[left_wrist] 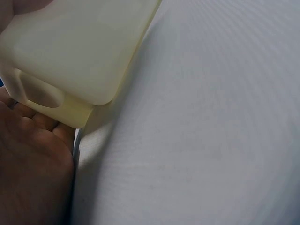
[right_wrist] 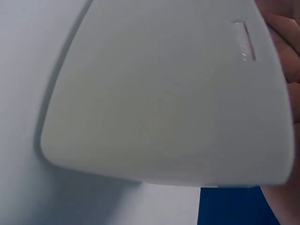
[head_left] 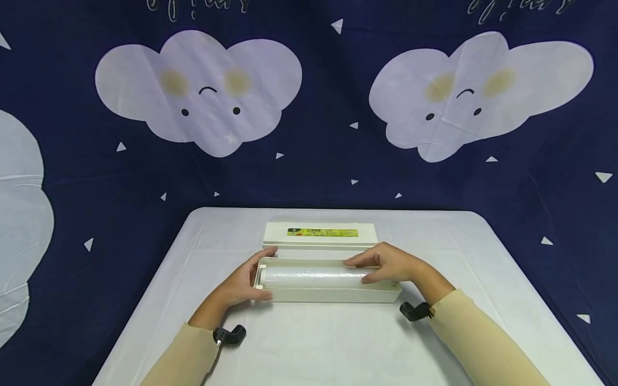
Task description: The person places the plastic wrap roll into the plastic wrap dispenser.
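An off-white cling film dispenser box [head_left: 333, 296] lies lengthwise on the table, its top uncovered. Inside it sits a roll of clear cling film [head_left: 314, 277]. My left hand [head_left: 240, 281] grips the box's left end, thumb at the front wall and fingers round the back corner; the left wrist view has the box's end wall [left_wrist: 70, 51] close up beside the palm. Over the roll's right part, my right hand [head_left: 398, 264] spans it with thumb and fingers. The box's right end wall [right_wrist: 164, 103] fills most of the right wrist view.
Behind the box lies its off-white lid [head_left: 318, 239], with a yellow-green label [head_left: 322, 232]. A white cloth covers the table [head_left: 328, 343]. Beyond the far edge hangs a dark blue curtain [head_left: 328, 177] with cloud prints.
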Tool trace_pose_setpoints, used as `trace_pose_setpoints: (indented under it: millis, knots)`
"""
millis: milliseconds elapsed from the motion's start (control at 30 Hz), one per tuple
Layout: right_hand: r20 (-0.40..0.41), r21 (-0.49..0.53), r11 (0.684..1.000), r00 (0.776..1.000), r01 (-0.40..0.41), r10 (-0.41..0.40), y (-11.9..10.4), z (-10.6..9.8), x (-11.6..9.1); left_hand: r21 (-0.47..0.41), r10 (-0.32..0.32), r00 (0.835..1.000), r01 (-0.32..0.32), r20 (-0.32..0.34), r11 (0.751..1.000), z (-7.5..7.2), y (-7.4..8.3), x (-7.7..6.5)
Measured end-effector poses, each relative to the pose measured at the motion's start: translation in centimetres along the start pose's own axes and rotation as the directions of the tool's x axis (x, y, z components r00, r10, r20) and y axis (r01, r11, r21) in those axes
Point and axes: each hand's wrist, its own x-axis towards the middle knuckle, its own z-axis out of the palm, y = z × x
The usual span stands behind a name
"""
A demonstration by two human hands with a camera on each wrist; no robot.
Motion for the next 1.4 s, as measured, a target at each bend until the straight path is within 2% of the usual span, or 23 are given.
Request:
trace_pose_setpoints:
  millis: [133,267,433,567,667,833,967,1400]
  knots:
    - [-0.066,0.013,1.000,0.998,-0.001,0.002,-0.1,-0.1,-0.8,0.004,-0.004,1.000,0.004,-0.005,1.000,0.1,0.1,0.1]
    - [-0.179,0.000,1.000,0.984,0.018,-0.017,-0.4,-0.6,-2.0,-0.002,-0.003,1.000,0.003,-0.003,1.000,0.1,0.1,0.1]
    - [-0.341,-0.003,0.997,0.937,0.078,-0.074,-0.3,-1.2,-3.6,0.011,-0.006,1.000,0.006,-0.005,1.000,0.0,0.3,0.1]
    - [-0.419,-0.002,0.995,0.904,0.098,-0.090,0.7,-1.4,-4.7,0.012,-0.005,1.000,0.005,-0.007,1.000,-0.1,0.0,0.1]
    - [-0.422,-0.015,0.998,0.904,0.068,-0.068,1.6,-1.2,-5.2,0.009,-0.007,1.000,0.007,-0.008,1.000,-0.1,0.0,0.1]
    - [-0.359,-0.007,1.000,0.934,-0.007,0.004,2.9,-0.5,-6.0,0.009,-0.009,1.000,0.009,-0.010,1.000,0.0,0.1,0.1]
    - [-0.322,0.025,0.999,0.945,-0.041,0.047,3.5,0.2,-6.3,0.015,-0.008,1.000,0.008,-0.011,1.000,0.0,0.1,0.0]
    - [-0.317,0.104,0.994,0.948,0.044,-0.009,4.6,1.7,-6.9,-0.005,0.024,0.999,-0.024,0.031,1.000,-0.3,-0.2,0.2]
